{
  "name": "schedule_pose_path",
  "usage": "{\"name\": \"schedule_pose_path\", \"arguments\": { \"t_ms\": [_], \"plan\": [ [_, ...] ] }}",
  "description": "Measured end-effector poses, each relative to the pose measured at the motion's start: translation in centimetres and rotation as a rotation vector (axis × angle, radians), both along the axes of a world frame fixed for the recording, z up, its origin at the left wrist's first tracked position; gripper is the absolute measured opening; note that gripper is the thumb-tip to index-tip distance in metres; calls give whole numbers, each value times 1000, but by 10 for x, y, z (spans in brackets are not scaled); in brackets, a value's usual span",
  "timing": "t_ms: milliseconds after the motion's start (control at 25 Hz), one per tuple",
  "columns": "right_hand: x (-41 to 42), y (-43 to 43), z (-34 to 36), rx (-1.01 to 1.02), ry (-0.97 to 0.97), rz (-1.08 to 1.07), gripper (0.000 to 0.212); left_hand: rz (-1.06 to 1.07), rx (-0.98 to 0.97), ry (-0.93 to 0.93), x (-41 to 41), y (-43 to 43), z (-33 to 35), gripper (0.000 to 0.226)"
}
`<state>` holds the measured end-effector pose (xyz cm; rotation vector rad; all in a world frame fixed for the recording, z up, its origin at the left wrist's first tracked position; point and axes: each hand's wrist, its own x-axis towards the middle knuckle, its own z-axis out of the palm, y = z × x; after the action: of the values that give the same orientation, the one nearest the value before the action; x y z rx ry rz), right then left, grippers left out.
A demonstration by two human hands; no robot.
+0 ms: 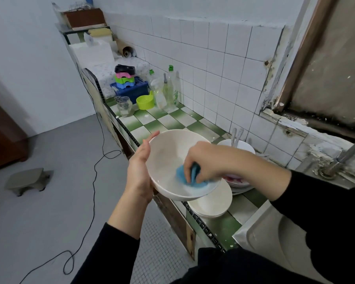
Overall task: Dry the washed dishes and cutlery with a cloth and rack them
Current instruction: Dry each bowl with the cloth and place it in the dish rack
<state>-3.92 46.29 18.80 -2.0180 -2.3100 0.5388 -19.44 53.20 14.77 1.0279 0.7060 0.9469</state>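
dim flat indoor light, soft shadows, wide-angle bending at edges, slight motion blur, bit grainy

Left grip (139,167) flat, fingers straight; right grip (206,160) curled, pinching.

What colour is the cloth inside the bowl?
Blue; the cloth shows best in the head view.
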Motion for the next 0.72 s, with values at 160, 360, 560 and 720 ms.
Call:
{"name": "schedule_pose_path", "arguments": {
  "t_ms": [160,360,560,720],
  "plan": [
    [-20,14,-22,266,304,-115,29,-57,16,15,6,-7,-9,35],
    [-5,0,-17,-112,121,132,27,-29,12,64,-6,1,-11,35],
    [21,0,-30,278,-160,-4,32,-81,89,78,1,-11,-19,39],
    [-1,2,-44,488,581,-210,27,-126,127,73,14,-18,-20,27]
  ]
}}
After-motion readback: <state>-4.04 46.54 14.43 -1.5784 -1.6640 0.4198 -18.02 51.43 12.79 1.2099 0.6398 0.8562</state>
